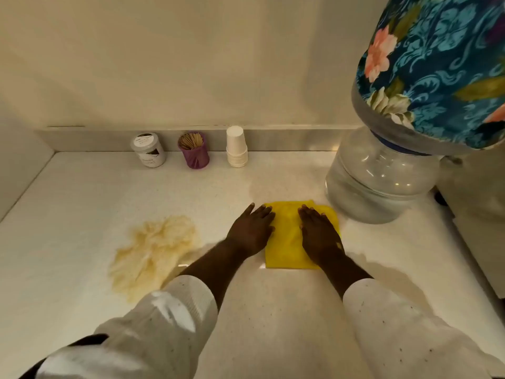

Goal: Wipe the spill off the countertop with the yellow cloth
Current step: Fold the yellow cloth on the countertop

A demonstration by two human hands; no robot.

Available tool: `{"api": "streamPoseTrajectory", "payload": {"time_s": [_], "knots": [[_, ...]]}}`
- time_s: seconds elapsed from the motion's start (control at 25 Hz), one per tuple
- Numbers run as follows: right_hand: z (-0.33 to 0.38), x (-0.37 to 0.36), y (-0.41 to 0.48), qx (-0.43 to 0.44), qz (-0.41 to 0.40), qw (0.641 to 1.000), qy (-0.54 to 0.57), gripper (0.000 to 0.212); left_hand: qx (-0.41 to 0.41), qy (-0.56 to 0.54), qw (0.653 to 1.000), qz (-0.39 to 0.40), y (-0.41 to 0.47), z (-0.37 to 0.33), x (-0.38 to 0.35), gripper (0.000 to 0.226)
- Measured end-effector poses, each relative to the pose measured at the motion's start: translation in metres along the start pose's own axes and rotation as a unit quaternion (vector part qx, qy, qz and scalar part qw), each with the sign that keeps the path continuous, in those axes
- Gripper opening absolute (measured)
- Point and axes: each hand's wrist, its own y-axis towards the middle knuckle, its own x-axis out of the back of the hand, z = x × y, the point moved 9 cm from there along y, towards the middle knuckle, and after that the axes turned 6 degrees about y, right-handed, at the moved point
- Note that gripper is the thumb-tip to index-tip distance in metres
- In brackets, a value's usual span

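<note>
A folded yellow cloth lies flat on the white countertop, right of centre. My left hand rests palm down at the cloth's left edge, fingers spread over it. My right hand lies flat on the cloth's right half, fingers together and extended. Neither hand grips the cloth. A pale yellowish-beige spill spreads over the counter to the left of my left forearm, apart from the cloth.
Along the back wall stand a white lidded jar, a purple toothpick holder and a stack of white paper cups. A big clear water bottle under a floral cover stands at the right, close to the cloth.
</note>
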Motion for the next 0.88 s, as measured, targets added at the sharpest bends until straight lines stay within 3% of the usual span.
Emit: {"api": "streamPoseTrajectory", "payload": {"time_s": [0.2,0.36,0.56,0.76,0.88], "knots": [[-0.015,-0.010,0.013,-0.012,0.029,0.999,0.007,0.055,0.022,-0.043,0.999,0.011,0.023,-0.003,-0.011,0.054],[-0.019,-0.007,0.018,-0.012,0.000,0.999,0.029,0.051,0.052,-0.052,0.997,-0.003,0.029,0.003,-0.011,0.053],[-0.016,0.001,0.020,0.012,-0.063,0.997,0.039,0.030,0.067,-0.051,0.996,-0.043,0.029,0.000,-0.004,0.032],[-0.005,0.003,0.014,0.016,-0.029,0.999,0.043,0.033,0.082,-0.078,0.993,-0.030,0.017,-0.002,0.001,0.032],[0.014,0.023,0.009,0.029,-0.052,0.997,0.049,0.030,0.086,-0.082,0.993,-0.020,0.008,0.002,0.008,0.034]]}}
